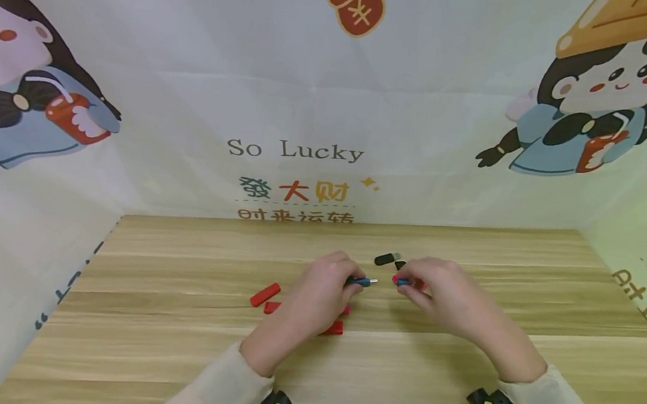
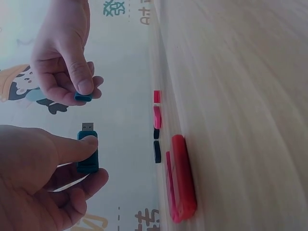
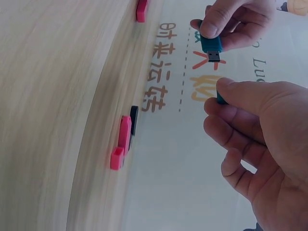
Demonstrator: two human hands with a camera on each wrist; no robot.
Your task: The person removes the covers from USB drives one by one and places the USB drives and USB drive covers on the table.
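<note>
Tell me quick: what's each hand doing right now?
Left hand: closed, holding a blue-green USB stick.
Right hand: closed, pinching a small blue-green cap.

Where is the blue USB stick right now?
In the head view, just below and right of centre, the blue USB stick is pinched in the left hand, its metal plug pointing towards the blue cap in the right hand.

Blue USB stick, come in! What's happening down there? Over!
Left hand pinching blue USB stick, metal plug bare. Right hand pinching small blue cap, apart from stick. Nothing in the way between plug and cap.
</note>
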